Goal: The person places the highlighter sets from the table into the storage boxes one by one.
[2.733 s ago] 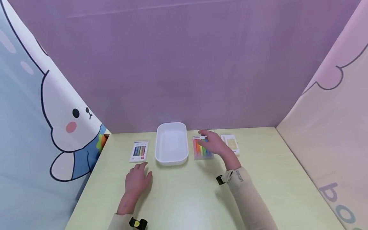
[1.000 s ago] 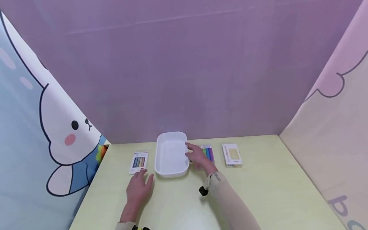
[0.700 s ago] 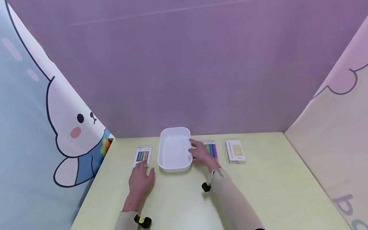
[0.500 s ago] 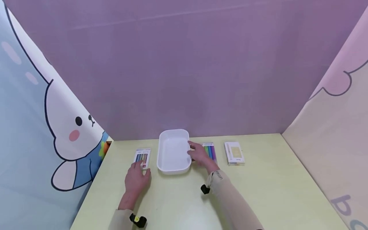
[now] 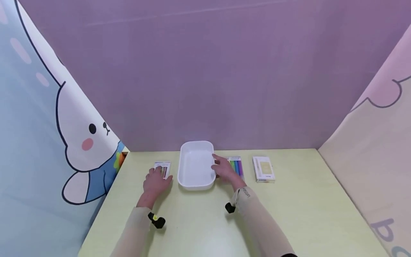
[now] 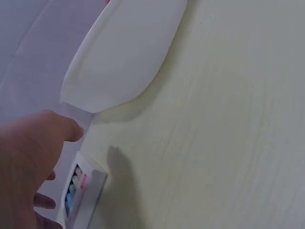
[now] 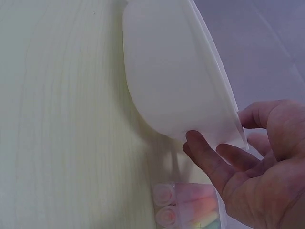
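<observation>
A white plastic tray (image 5: 197, 167) stands at the back middle of the table. My right hand (image 5: 226, 170) grips its right rim; in the right wrist view, fingers touch the outer wall of the tray (image 7: 176, 71) and one digit lies over the rim. My left hand (image 5: 156, 184) is spread over a small white box (image 5: 166, 165) whose window shows coloured sticks, partly covered by the fingers. From the left wrist, the thumb stands apart from this box (image 6: 93, 195), with other fingertips on its far side; whether they touch it, I cannot tell.
Beside the tray, partly behind my right hand, lies a clear case of thick coloured sticks (image 5: 237, 166). Further right is a white box with a yellowish panel (image 5: 264, 169). A purple backdrop (image 5: 192, 78) rises behind the table, with printed cloths at both sides.
My right hand has gone from above the clear case to the tray's right rim and stays there. My left hand has reached forward over the small white box. The tray has not visibly moved.
</observation>
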The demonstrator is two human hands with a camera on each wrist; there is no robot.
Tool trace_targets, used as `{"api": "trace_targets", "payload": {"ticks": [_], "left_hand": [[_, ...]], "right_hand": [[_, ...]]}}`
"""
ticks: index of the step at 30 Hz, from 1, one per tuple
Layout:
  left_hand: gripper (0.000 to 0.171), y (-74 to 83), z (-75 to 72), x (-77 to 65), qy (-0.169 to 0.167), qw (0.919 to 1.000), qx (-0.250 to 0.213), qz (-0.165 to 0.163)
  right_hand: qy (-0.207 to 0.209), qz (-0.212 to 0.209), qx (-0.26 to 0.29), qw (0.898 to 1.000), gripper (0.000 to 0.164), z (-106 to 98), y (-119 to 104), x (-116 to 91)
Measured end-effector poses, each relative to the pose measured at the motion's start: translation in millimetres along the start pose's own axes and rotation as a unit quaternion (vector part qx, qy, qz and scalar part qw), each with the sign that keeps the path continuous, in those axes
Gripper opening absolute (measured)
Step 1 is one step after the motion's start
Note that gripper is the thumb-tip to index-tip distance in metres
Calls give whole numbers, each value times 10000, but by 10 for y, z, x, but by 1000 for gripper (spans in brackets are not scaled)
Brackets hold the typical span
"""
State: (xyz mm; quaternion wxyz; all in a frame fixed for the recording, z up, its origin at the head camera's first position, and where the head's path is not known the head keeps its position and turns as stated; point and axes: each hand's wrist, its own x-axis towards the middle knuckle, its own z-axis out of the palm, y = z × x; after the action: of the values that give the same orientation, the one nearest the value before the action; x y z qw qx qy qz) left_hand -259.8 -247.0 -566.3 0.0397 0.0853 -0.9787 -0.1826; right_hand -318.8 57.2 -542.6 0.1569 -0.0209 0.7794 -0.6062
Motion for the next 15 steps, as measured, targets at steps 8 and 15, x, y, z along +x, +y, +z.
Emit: {"api": "trace_targets", "payload": {"ticks": [8, 15], "left_hand": [[96, 9, 58, 113, -380, 9986, -85, -350], [103, 51, 61, 231, -513, 9968, -10, -609]], "right_hand": [[-43, 26, -56, 10000, 66, 0, 34, 13], [-60, -12, -10, 10000, 67, -41, -2, 30]]}}
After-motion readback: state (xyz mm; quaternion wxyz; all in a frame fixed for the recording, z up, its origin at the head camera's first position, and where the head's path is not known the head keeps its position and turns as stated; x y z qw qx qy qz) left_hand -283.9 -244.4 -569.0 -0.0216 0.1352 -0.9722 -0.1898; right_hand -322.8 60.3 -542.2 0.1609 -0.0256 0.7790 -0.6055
